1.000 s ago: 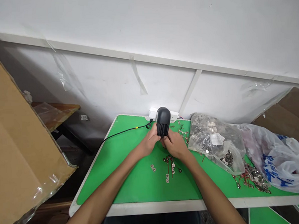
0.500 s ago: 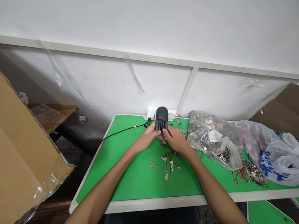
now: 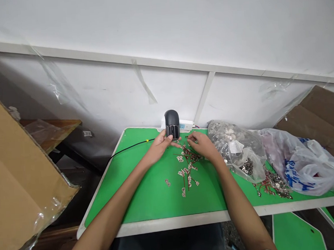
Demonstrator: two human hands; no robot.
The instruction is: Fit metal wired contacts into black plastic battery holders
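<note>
Upright above the table is a black round-topped device [image 3: 171,119], its open battery compartment facing me. My left hand [image 3: 161,144] grips it from the lower left, with the thumb over its lower edge. My right hand [image 3: 202,142] is off the device, a little to its right, fingertips drawn together; whatever they may pinch is too small to make out. Below and between the hands lies a loose pile of metal battery contacts [image 3: 189,157], some with red wires. A separate small contact plate [image 3: 167,182] lies nearer the front edge.
A white power strip [image 3: 186,124] stands behind the device, with a black cable [image 3: 131,146] running left. On the right of the green table [image 3: 151,200] are a clear bag of parts [image 3: 232,136], another contact pile [image 3: 275,184] and a white plastic bag [image 3: 306,170]. A cardboard box [image 3: 24,184] stands left.
My right hand has let go of the device and moved right, over the contacts. The left hand keeps holding the device. The whole view has shifted slightly.
</note>
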